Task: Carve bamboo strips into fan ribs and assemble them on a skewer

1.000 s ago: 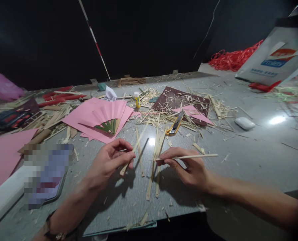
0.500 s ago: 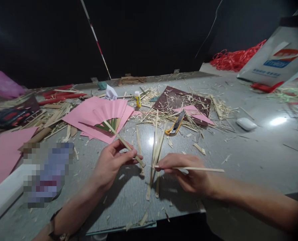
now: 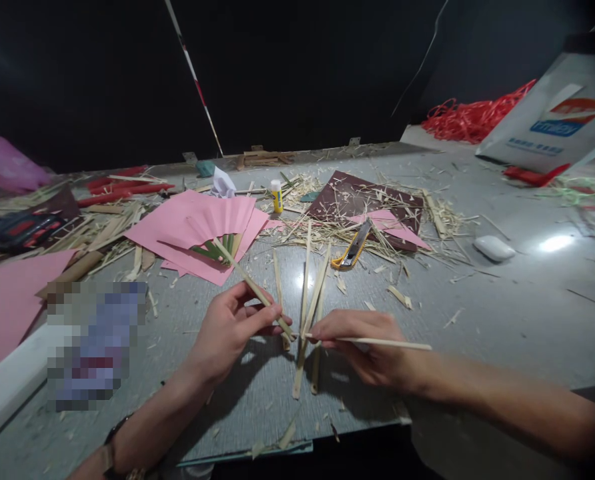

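In the head view, my left hand (image 3: 235, 327) pinches a flat bamboo strip (image 3: 251, 287), tilted with its near end toward my right hand. My right hand (image 3: 365, 340) grips a thin pale stick (image 3: 387, 343) like a pen, its long end pointing right. A narrow tip of that stick reaches the strip's near end; whether it passes through I cannot tell. Below and between my hands lie several loose bamboo strips (image 3: 305, 293), some crossing, with small holes at their near ends. A pink paper fan (image 3: 205, 223) lies beyond my left hand.
A yellow utility knife (image 3: 352, 247), a glue stick (image 3: 276, 197) and a brown sheet (image 3: 335, 193) lie among bamboo shavings. A white mouse-shaped object (image 3: 494, 248) sits right. A white bag (image 3: 532, 113) stands by red plastic string (image 3: 477, 113). Pink paper (image 3: 17, 293) lies left.
My right hand has moved slightly left, bringing the stick's narrow tip to the bamboo strip's end. My left hand still holds the strip, shifted slightly right and down.
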The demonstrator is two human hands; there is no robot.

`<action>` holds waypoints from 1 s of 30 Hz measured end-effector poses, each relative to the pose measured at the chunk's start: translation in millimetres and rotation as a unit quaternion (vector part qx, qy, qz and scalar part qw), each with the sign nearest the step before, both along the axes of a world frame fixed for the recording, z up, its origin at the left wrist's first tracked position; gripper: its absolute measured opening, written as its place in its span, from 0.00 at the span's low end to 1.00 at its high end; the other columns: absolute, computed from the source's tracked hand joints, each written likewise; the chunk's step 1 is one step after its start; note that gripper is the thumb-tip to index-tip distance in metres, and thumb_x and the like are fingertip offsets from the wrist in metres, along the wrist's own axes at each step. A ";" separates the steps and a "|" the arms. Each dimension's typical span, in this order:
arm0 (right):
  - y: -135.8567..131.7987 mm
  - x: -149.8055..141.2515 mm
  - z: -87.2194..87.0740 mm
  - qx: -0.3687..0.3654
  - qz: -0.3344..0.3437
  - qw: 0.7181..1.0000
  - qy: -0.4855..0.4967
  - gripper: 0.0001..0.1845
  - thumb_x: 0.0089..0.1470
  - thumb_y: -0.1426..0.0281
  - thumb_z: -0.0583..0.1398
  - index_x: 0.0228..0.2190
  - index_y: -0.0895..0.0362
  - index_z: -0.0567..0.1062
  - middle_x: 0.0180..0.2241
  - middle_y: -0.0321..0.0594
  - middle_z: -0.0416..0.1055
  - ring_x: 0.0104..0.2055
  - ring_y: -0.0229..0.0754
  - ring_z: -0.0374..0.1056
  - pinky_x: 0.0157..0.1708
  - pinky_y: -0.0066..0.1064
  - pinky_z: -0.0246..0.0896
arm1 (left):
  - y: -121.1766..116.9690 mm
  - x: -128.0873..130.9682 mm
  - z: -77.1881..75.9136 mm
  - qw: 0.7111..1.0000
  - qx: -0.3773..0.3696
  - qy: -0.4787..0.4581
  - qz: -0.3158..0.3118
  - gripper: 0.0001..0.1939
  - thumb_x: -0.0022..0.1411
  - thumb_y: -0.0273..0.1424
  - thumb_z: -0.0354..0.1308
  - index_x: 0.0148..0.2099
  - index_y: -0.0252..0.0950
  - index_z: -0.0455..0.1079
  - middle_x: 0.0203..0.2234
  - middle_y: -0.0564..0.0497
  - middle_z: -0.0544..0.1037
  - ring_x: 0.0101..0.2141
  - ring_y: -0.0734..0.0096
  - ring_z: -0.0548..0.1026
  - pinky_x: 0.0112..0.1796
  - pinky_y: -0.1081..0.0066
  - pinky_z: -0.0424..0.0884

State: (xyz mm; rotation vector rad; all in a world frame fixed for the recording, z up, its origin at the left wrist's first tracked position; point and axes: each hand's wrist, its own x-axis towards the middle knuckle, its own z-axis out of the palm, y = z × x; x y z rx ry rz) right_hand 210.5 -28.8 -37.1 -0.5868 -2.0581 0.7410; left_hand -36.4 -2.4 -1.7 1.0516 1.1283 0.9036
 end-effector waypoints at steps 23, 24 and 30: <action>6.0 -0.2 3.2 0.056 0.047 0.983 -0.167 0.17 0.66 0.81 0.52 0.52 0.59 0.72 0.44 0.51 0.78 0.42 0.46 0.75 0.40 0.35 0.73 | -3.4 12.9 -9.8 0.999 0.012 -0.032 0.005 0.15 0.53 0.33 0.75 0.35 0.34 0.71 0.28 0.53 0.76 0.31 0.68 0.77 0.35 0.65 0.82; 6.2 1.1 -0.6 0.052 0.032 0.988 -0.139 0.19 0.65 0.82 0.53 0.53 0.57 0.72 0.44 0.49 0.78 0.42 0.44 0.75 0.40 0.34 0.73 | -3.0 11.2 -7.7 0.999 0.021 -0.034 -0.009 0.14 0.55 0.34 0.74 0.37 0.34 0.73 0.31 0.51 0.78 0.34 0.66 0.79 0.38 0.64 0.81; 2.3 1.1 -7.0 0.021 -0.013 1.000 -0.013 0.23 0.61 0.86 0.56 0.53 0.54 0.75 0.43 0.43 0.81 0.42 0.41 0.77 0.40 0.33 0.74 | -0.8 3.0 -1.5 0.989 0.042 0.007 -0.144 0.11 0.61 0.36 0.70 0.39 0.33 0.80 0.36 0.44 0.82 0.38 0.62 0.79 0.43 0.64 0.76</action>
